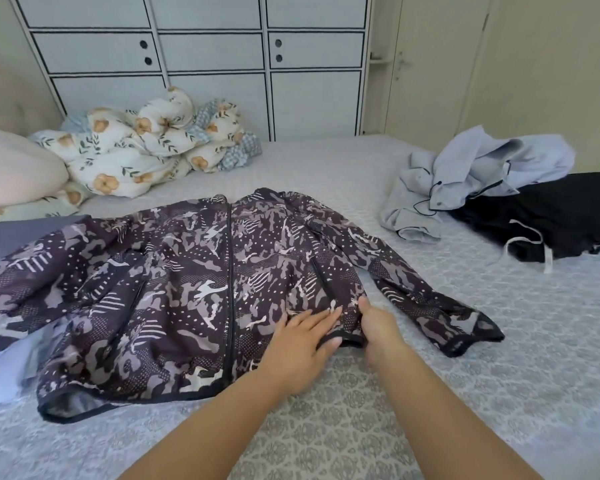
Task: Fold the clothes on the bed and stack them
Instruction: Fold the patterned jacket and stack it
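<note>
A dark purple patterned zip jacket [187, 278] lies spread flat, front up, on the bed [499, 341], both sleeves stretched out to the sides. My left hand [302, 344] lies flat with straight fingers on the jacket's lower right front, near the hem. Just to its right, my right hand [378, 327] pinches the jacket's bottom right corner, fingers curled round the hem. A crumpled light blue hooded garment [471, 178] and a black garment with white drawstrings [551, 216] lie at the bed's far right.
A flowered quilt [142, 147] is bunched at the head of the bed beside a pale pillow [14, 171]. Grey-blue folded cloth [11, 233] lies under the jacket's left sleeve. White cupboards stand behind the bed.
</note>
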